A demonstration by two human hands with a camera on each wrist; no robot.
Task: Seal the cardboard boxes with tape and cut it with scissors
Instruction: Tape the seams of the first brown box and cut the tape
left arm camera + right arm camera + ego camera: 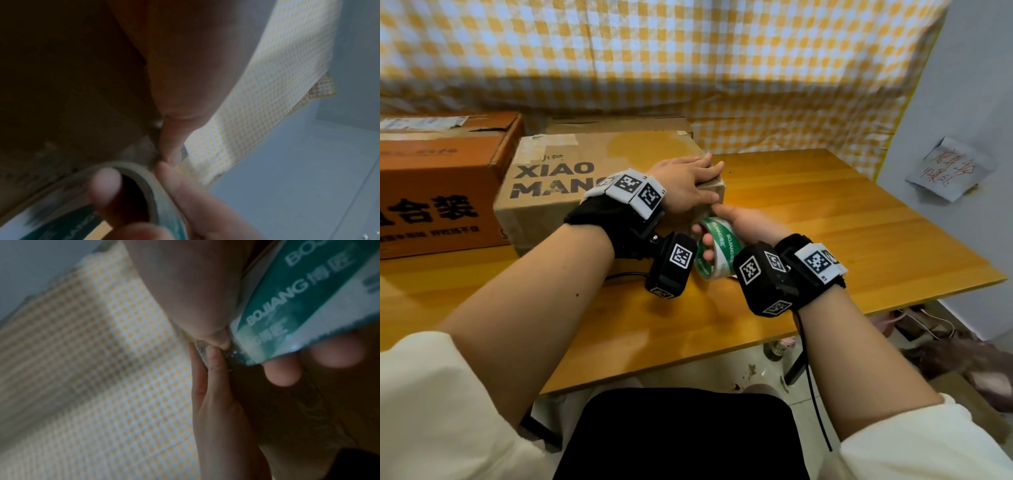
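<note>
Fingers [708, 244] of the right hand [748, 224] are hooked through the core of the tape roll [717, 248], curled round its rim, with the forefinger stretched forward to touch the near corner of the box [599, 171]. The left hand [685, 186] lies flat over that same corner, fingers straight and close together, its thumb pressing down where the two hands meet. In the wrist views a thumb tip and a fingertip come together at the cardboard edge, on what looks like the clear end of the tape, though blur keeps me from being sure it is stuck down.

The roll, green and white, hangs just beside the box's right end, above the wooden table [859, 219]. A second, orange box [438, 178] stands to the left, touching or nearly touching the first.

The step in hand seems to be anchoring the tape's start at the corner. Next, the left hand needs to keep the end pinned while the right draws the roll along the seam. No scissors are in view, so they must be found before cutting.
</note>
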